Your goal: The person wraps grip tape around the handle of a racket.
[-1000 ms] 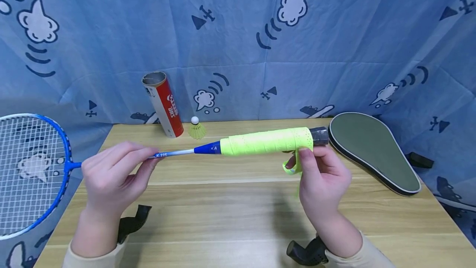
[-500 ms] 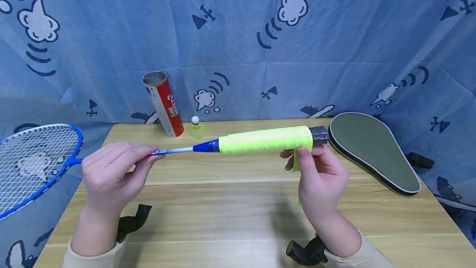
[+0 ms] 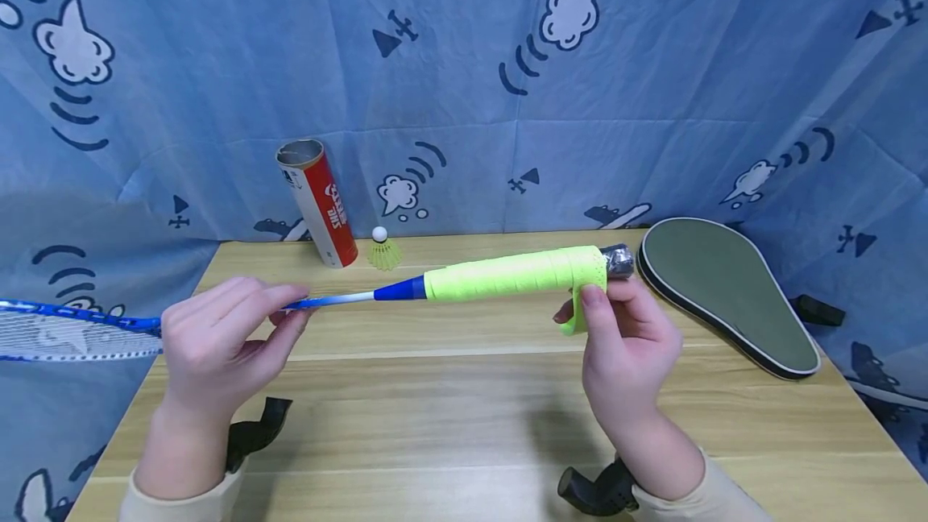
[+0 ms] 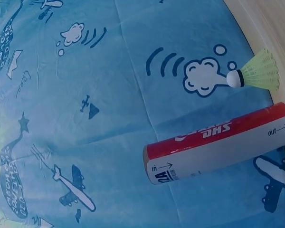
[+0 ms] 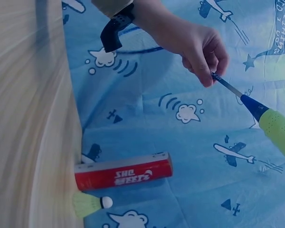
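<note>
A blue and white badminton racket (image 3: 400,289) is held level above the table, its strung head at the left and now seen nearly edge-on. My left hand (image 3: 221,345) pinches the thin shaft between thumb and fingers; the right wrist view shows this hand (image 5: 197,50) on the shaft too. Yellow-green grip tape (image 3: 507,274) is wound round most of the handle, leaving the dark butt end (image 3: 618,261) bare. At that end my right hand (image 3: 629,345) pinches the loose tape, which hangs down below the handle.
A red and white shuttlecock tube (image 3: 319,204) stands at the table's back edge, beside a yellow shuttlecock (image 3: 383,252). To the right lies a dark green racket case (image 3: 725,296). Behind the wooden table (image 3: 449,417) hangs a blue printed curtain (image 3: 449,87).
The racket has turned about its length, so its head went from facing the camera to nearly edge-on. Both hands stay about where they were, still pinching shaft and tape.
</note>
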`<control>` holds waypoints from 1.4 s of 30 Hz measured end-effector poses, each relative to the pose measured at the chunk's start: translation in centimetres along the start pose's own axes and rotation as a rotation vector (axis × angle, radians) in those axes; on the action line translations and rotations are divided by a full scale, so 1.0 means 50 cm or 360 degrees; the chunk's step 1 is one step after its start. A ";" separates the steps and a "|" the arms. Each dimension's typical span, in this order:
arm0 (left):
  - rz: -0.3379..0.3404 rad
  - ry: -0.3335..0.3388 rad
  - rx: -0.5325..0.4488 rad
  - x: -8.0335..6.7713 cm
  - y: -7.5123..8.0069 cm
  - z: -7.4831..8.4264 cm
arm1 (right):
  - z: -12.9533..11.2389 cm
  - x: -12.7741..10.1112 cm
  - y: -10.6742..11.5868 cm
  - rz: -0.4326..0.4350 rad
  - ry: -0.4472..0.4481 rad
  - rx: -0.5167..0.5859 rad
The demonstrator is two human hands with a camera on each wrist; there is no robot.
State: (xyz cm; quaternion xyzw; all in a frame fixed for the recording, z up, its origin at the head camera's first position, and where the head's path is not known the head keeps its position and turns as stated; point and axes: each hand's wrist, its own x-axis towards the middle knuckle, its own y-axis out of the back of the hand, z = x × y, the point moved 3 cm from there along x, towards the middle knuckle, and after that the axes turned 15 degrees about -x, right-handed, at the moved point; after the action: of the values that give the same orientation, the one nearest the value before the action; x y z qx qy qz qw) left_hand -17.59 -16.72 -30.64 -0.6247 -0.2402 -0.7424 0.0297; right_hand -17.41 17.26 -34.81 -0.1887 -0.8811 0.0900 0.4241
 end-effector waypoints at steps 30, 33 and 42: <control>0.0050 -0.0047 0.0018 0.007 -0.001 0.008 | 0.005 0.001 -0.001 -0.0112 -0.0009 -0.0097; 0.0036 -0.0048 0.0016 0.005 0.001 0.007 | 0.005 0.001 -0.001 -0.0124 -0.0009 -0.0077; 0.0056 0.0012 0.0101 0.000 0.010 0.005 | 0.001 0.000 -0.005 -0.0154 0.0017 0.0137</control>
State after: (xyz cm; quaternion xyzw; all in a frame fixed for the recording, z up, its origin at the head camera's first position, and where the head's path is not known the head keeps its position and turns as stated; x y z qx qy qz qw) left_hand -17.20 -17.08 -30.46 -0.6248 -0.2525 -0.7361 0.0636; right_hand -17.54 17.02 -34.76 -0.1280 -0.8823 0.1063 0.4404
